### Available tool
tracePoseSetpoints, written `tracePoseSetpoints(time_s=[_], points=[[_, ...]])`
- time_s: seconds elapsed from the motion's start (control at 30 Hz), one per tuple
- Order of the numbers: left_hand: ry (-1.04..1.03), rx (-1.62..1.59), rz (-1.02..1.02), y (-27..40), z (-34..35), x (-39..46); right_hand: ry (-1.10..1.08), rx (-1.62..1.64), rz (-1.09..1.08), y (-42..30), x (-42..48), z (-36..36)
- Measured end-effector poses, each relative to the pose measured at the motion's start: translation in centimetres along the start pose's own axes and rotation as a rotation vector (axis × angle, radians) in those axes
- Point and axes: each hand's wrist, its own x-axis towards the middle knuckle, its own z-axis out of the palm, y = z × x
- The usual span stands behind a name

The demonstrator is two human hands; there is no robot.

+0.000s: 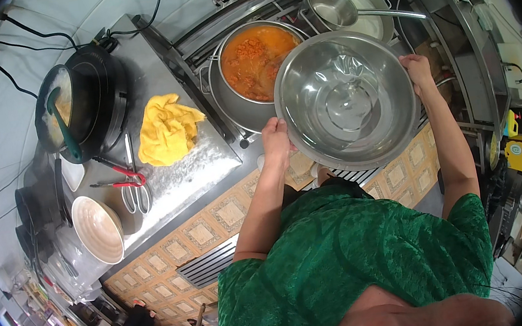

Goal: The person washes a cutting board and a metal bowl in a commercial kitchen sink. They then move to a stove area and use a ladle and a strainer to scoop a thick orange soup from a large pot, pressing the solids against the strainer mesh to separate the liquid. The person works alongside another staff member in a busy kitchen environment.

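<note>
A wide stainless steel basin [346,105] hangs before my body, gripped by its rim on both sides. My left hand [276,137] has the near-left rim, and my right hand [417,70] holds the far-right rim. Clear liquid seems to lie in the basin, with light glinting off it. Partly hidden behind its left edge is a steel pot of orange-red soup [254,62] with reddish clumps in it. That pot sits within a larger steel pan [236,112] on the stove.
On the steel counter at left lie a yellow cloth [168,130], red-handled tongs [122,176], scissors [137,199] and a beige bowl [98,230]. A black pan [43,134] with a green spatula [62,123] stands behind. A steel saucepan [332,7] rests over a pot at the back right.
</note>
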Motion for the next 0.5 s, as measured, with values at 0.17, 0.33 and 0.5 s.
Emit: tracePoseSetpoints(time_s=[0.17,0.33,0.5], points=[[-0.014,0.029,0.004,-0.17,-0.12,0.04,0.013,0.007,-0.004,0.19,0.08,-0.04],[-0.01,0.035,-0.002,-0.08,0.07,-0.11,0.02,0.022,0.004,-0.01,-0.19,-0.11],[-0.004,0.004,-0.012,-0.02,0.24,-0.27,0.024,0.015,0.006,0.09,-0.06,-0.2]])
